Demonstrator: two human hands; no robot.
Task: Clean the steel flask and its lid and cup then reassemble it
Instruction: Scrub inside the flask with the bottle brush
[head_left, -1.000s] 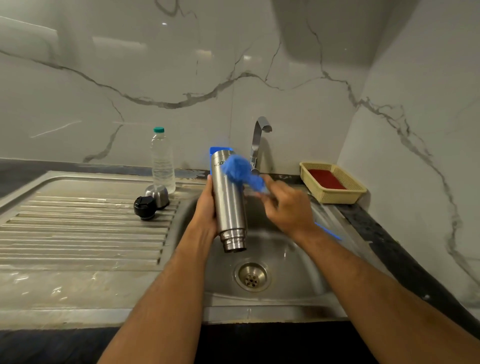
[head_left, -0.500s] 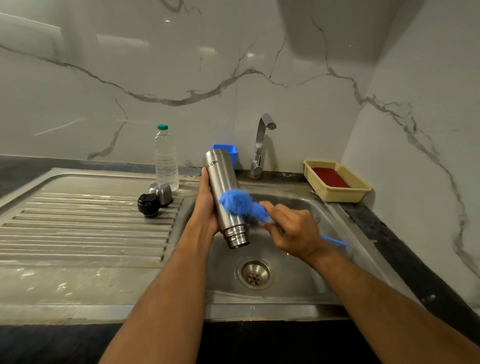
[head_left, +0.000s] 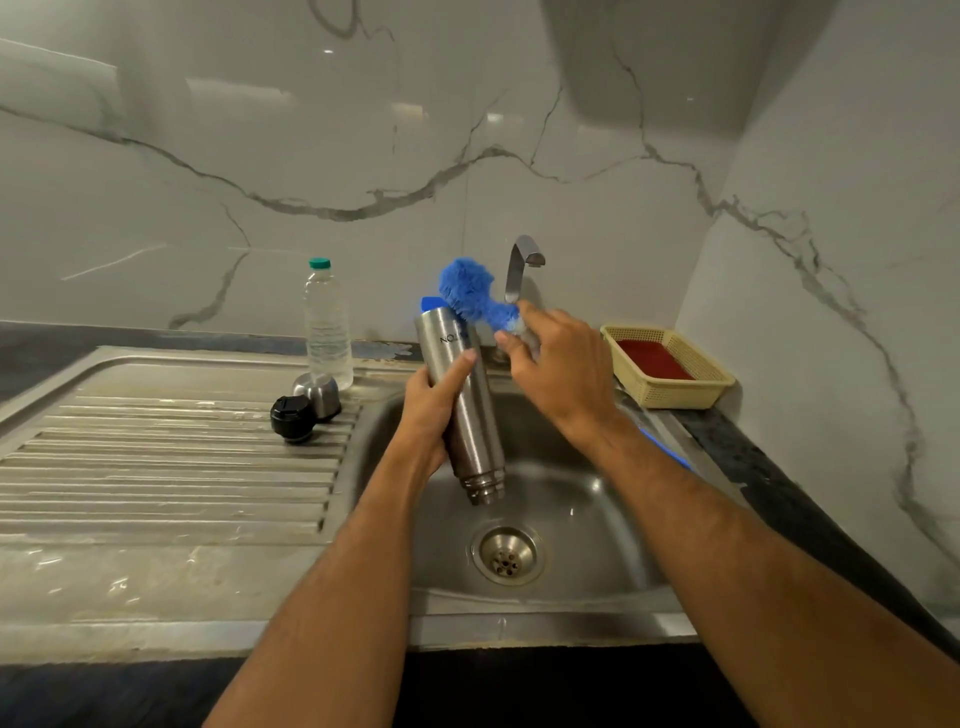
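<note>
Head view: hands still grip flask (head_left: 467, 405) and brush (head_left: 470, 291), brush now raised to flask's base.

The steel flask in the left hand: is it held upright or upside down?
Upside down, tilted. The cylindrical steel flask has its narrow threaded neck pointing down over the steel sink, its flat base up, and its printed lettering reads inverted. The left hand grips its body.

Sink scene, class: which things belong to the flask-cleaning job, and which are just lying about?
Job: flask, held by the left hand; blue brush, held by the right hand; black lid; steel cup; sink; tap.
Lying about: water bottle; yellow basket.
</note>
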